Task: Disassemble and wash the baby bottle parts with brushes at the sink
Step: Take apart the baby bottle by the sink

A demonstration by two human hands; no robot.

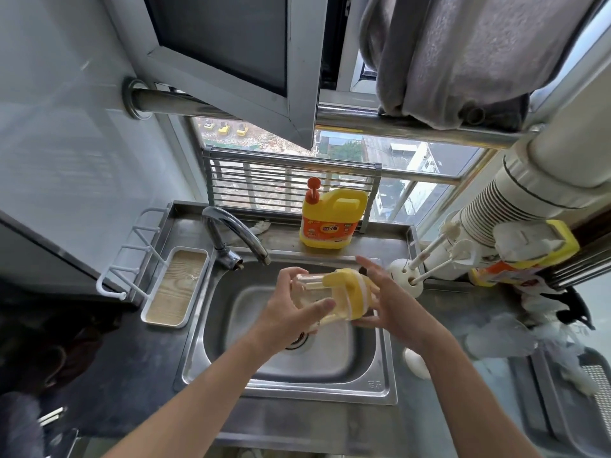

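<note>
Two hands, head view: left hand (pixel 291 309) grips the clear baby bottle (pixel 309 287), fingers curled round it, above the sink (pixel 380 390); right hand (pixel 386 302) fingers spread straight about the yellow collar (pixel 347 292). Judgement: unscrewing step; close right fingers firmly, keep bottle steady, twist over basin

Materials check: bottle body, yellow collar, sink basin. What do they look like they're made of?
Bottle body: clear and glossy, with the background showing through it. It could be glass or hard plastic; I cannot tell which.
Yellow collar: opaque moulded plastic with a smooth, satin look and moulded-in handles.
Sink basin: most likely stainless steel, a brushed grey metal with soft reflections.
</note>
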